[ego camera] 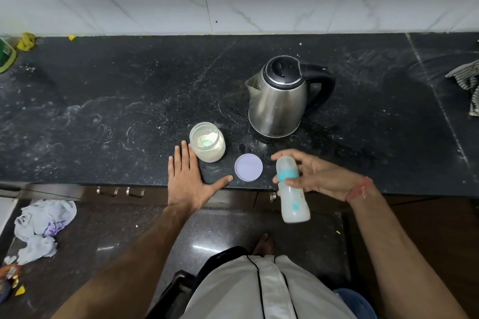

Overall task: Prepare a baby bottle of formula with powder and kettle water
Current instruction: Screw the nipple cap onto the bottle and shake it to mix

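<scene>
Baby bottle (293, 189) — one, translucent plastic, teal collar band near the top, small teal and red marks on the side, milky white contents clouding the inside. Held tilted, top toward the wall, out past the front edge of the worktop (103, 111), just right of the lid. Gripped by right hand (316, 176) — fingers curled round the neck and collar, thumb underneath; red thread band on that wrist.

Left hand (186, 176) flat on the worktop, palm down, fingers spread, holding nothing; fingertips just beside the jar, thumb pointing at the lid.

Counts: one jar (207, 145), one lid (248, 167), one kettle (282, 96), one bottle.

Jar — clear, round, open, standing upright, pale cream powder inside with a small teal scoop part-buried in it. Lid — flat round disc, pale lilac, lying on the worktop between jar and bottle, touching neither. Kettle — brushed steel body, black plastic lid and handle, spout to the left, upright behind the lid, well apart from the jar.

Worktop — black speckled stone, dusty white smears and swirl marks. Wall behind — white marble-look tiles with grey veins. Striped cloth (466, 85) at the far right edge.
</scene>
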